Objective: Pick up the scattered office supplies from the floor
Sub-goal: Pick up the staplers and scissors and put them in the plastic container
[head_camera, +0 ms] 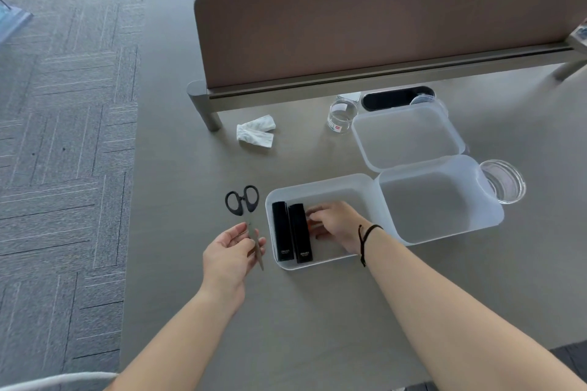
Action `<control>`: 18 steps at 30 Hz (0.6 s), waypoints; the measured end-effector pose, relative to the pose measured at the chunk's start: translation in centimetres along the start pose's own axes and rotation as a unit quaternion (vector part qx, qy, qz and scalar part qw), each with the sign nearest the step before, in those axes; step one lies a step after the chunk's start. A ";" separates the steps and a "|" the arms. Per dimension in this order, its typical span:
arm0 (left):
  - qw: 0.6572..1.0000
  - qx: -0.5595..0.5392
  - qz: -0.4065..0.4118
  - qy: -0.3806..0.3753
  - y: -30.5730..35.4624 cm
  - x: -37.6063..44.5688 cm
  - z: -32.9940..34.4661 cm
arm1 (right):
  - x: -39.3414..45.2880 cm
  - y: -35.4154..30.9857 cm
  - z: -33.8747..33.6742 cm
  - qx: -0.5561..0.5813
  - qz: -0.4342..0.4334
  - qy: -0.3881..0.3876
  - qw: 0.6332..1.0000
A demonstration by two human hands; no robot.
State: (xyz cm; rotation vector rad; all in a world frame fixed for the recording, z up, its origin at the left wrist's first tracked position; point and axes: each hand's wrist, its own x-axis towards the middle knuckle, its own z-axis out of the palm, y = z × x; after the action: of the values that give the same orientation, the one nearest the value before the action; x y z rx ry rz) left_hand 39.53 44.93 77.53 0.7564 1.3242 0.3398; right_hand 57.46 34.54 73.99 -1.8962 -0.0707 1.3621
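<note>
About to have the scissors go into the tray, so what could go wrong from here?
1. The left hand holds the scissors by the blades, tip toward the wrist, so a slip could cut.
2. The right hand lies inside the tray beside two black boxes; the scissors could strike its fingers.
</note>
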 end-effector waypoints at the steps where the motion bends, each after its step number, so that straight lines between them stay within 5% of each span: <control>1: 1.000 0.002 -0.002 -0.001 -0.1 0.0 0.1 | 0.1 0.0 -0.1 -0.014 -0.003 -0.002 1.000; 7: 1.000 0.003 -0.006 -0.001 -0.5 -0.2 0.5 | 1.5 0.6 0.8 -0.217 -0.068 0.030 0.973; 18: 1.000 0.007 0.001 -0.013 -0.5 -0.8 0.7 | 1.6 0.0 -0.5 -0.228 -0.061 0.083 0.968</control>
State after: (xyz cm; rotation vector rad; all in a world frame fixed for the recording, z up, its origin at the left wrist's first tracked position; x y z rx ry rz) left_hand 39.90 43.84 77.80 0.7719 1.3034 0.3210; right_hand 58.54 35.00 72.77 -2.3355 -0.4423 1.1667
